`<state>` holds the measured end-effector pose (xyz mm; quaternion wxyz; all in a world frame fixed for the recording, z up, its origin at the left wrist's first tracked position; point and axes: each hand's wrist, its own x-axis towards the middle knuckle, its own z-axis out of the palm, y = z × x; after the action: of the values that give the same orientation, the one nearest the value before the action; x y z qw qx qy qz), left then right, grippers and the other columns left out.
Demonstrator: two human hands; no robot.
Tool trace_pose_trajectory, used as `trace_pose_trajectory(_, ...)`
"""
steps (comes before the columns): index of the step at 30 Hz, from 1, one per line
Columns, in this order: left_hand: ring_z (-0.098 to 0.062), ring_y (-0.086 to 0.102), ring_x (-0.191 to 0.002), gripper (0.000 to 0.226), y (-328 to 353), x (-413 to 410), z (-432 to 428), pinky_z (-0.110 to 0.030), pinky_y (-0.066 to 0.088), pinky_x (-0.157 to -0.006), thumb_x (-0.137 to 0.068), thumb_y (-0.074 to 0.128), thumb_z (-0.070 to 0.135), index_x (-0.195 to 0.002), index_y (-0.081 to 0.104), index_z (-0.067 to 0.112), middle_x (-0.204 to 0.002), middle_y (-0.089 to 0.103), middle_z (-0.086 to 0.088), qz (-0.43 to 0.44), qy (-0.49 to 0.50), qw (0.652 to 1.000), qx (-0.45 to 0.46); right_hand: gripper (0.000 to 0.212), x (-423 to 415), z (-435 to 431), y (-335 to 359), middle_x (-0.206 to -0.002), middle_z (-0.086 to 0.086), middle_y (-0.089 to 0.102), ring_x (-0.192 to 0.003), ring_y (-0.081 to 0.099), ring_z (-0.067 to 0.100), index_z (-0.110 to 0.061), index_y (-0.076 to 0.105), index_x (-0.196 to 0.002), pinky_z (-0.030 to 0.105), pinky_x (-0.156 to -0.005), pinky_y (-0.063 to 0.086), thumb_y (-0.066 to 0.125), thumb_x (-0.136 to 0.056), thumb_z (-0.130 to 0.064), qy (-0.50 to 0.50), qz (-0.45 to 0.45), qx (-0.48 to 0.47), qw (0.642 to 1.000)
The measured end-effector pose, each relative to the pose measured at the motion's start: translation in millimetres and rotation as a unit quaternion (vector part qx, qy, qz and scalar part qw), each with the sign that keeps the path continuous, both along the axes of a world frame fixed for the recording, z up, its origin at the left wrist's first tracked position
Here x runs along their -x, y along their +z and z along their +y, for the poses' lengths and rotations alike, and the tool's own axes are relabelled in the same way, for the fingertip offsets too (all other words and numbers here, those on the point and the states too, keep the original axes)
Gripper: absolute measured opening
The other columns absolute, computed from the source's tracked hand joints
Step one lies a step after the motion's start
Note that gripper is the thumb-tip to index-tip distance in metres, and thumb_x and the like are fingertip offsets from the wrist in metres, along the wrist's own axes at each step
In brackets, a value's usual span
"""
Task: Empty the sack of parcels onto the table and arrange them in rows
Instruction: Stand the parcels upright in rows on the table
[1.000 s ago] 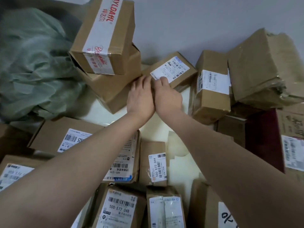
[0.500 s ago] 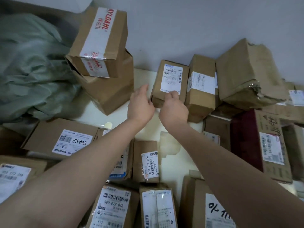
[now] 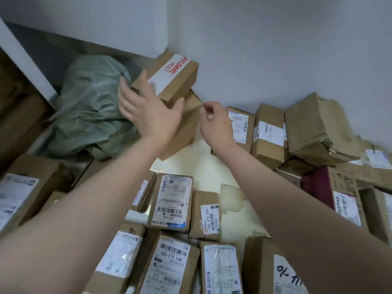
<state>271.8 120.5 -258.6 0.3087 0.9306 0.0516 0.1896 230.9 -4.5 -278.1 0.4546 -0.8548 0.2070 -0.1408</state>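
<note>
A crumpled green sack (image 3: 89,111) lies at the back left of the cream table (image 3: 203,166). Beside it a brown box with white tape and red lettering (image 3: 171,77) sits stacked on a larger brown box (image 3: 186,124). My left hand (image 3: 148,111) is spread open in front of the two stacked boxes, fingers straight. My right hand (image 3: 216,124) hovers to the right of the lower box with loosely curled fingers, holding nothing. A small labelled parcel (image 3: 239,126) stands just right of that hand, in a row with two more boxes (image 3: 269,132) along the wall.
Several labelled parcels lie in rows near me, among them a flat one (image 3: 171,202) and a small one (image 3: 206,215). A torn brown box (image 3: 318,128) and a dark red box (image 3: 326,185) crowd the right side. The grey wall (image 3: 275,49) closes the back.
Both hands left the small labelled parcel, which now stands straight beside its neighbour. My left hand moved up and left to the stacked boxes; my right hand followed. The view tilted up.
</note>
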Motion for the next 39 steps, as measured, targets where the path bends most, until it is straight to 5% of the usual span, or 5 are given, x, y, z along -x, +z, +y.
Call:
trace_pose_trajectory(9, -0.013, 0.048, -0.103, 0.069, 17, 29, 5, -0.026, 0.040, -0.096, -0.072, 0.068, 0.047, -0.132, 0.042, 0.026, -0.126, 0.047, -0.004, -0.008, -0.111, 0.945, 0.308, 0.031, 18, 8, 25, -0.110, 0.005, 0.065, -0.082, 0.065, 0.013, -0.015, 0.052, -0.116, 0.035, -0.074, 0.058, 0.045, -0.101, -0.041, -0.038, -0.050, -0.279, 0.958)
trace_pose_trajectory(16, -0.036, 0.070, -0.080, 0.061, 14, 57, -26, -0.050, 0.056, -0.087, -0.093, 0.034, 0.061, -0.100, 0.067, 0.010, -0.091, 0.072, -0.019, 0.432, -0.177, 0.646, 0.603, 0.049, 44, -15, 9, -0.116, 0.011, 0.069, -0.093, 0.070, 0.024, -0.008, 0.050, -0.134, 0.034, -0.071, 0.058, 0.066, -0.091, -0.024, 0.019, 0.007, -0.488, 0.873)
trace_pose_trajectory(22, -0.025, 0.055, -0.109, 0.032, -4, 50, -19, -0.038, 0.046, -0.091, -0.095, 0.050, 0.033, -0.124, 0.054, 0.020, -0.113, 0.062, -0.002, 0.085, -0.162, 0.966, 0.181, 0.063, 51, -44, -5, -0.122, 0.005, 0.065, -0.102, 0.068, 0.025, -0.016, 0.035, -0.138, 0.045, -0.071, 0.060, 0.072, -0.087, -0.017, -0.151, -0.012, -0.471, 0.869)
trace_pose_trajectory(31, -0.036, -0.015, -0.147, 0.115, -18, -22, 11, -0.056, -0.002, -0.117, -0.068, 0.075, 0.061, -0.154, 0.005, 0.031, -0.160, -0.015, -0.017, 0.168, -0.175, 0.963, -0.118, 0.039, 36, -32, -30, -0.122, 0.011, 0.063, -0.100, 0.068, 0.027, -0.005, 0.048, -0.128, 0.034, -0.073, 0.060, 0.059, -0.096, -0.026, -0.187, 0.066, -0.448, 0.872)
trace_pose_trajectory(39, -0.033, 0.009, -0.139, 0.140, 4, -47, 10, -0.049, 0.032, -0.107, -0.055, 0.087, 0.055, -0.154, -0.008, 0.026, -0.150, 0.009, -0.014, 0.261, -0.160, 0.950, -0.064, 0.028, 29, -24, -42, -0.110, 0.009, 0.067, -0.090, 0.071, 0.024, -0.010, 0.053, -0.117, 0.037, -0.077, 0.061, 0.054, -0.099, -0.030, -0.203, 0.053, -0.451, 0.868)
